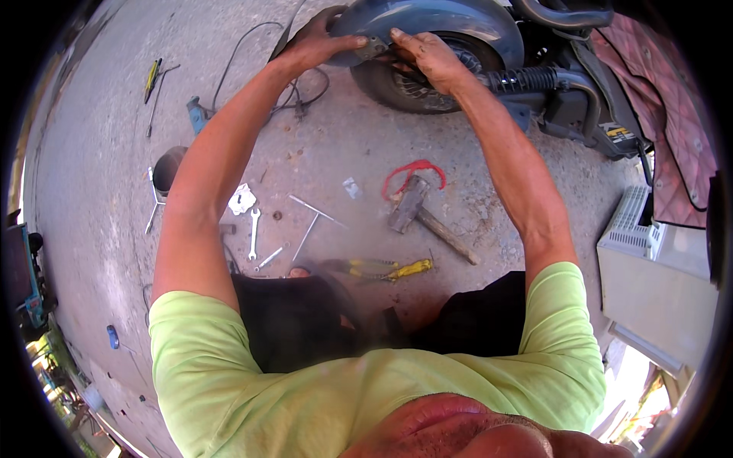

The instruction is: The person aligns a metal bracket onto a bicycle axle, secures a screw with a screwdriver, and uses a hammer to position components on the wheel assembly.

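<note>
A scooter's dark glossy fender (427, 19) curves over its wheel (397, 88) at the top of the view. My left hand (317, 44) grips the fender's left end, thumb stretched over a small metal bracket (372, 49) and the other fingers mostly hidden behind. Close by on the right, my right hand (433, 59) is closed at the fender's lower edge, its fingers curled by dark, cable-like strands that I cannot make out clearly. A black coil spring shock absorber (523, 80) lies just right of my right wrist.
Between my arms on the concrete lie a sledgehammer (412, 206), a red strap (420, 165), a wrench (254, 233), a T-handle wrench (309, 221) and yellow-handled pliers (408, 269). A corded blue tool (197, 114) and a metal cylinder (168, 169) sit left. A white appliance (657, 259) stands right.
</note>
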Motion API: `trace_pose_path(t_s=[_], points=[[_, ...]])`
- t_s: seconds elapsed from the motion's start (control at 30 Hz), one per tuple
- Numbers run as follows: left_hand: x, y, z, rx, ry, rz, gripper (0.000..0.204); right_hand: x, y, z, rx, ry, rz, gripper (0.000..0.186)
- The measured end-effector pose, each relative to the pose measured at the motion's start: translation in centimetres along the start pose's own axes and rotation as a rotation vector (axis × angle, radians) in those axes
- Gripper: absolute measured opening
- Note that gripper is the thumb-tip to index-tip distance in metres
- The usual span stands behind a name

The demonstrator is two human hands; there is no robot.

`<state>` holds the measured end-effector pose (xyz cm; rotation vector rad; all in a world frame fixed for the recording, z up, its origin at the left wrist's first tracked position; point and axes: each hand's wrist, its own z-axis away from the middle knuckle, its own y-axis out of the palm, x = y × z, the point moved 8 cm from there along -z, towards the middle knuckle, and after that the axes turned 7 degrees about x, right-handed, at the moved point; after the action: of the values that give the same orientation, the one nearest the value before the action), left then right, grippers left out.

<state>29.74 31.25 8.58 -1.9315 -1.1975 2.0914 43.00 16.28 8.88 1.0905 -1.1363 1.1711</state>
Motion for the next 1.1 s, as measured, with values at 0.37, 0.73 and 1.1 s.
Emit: trace_pose_path(t_s=[0.37, 0.73, 1.1], points=[[-3.7, -0.6, 1.5, 0.049, -0.161, 0.137, 0.094, -0.3, -0.4, -0.4, -0.289, -0.005, 0.401, 0.042], [-2.3, -0.2, 0.4, 0.039, -0.097, 0.165, 0.101, -2.3, -1.7, -1.4, -0.297, -0.029, 0.347, 0.05], [-1.3, 0.4, 0.3, 0.013, -0.003, 0.065, 0.103, -1.1, -1.7, -0.9, -0.383, -0.038, 0.49, 0.043]])
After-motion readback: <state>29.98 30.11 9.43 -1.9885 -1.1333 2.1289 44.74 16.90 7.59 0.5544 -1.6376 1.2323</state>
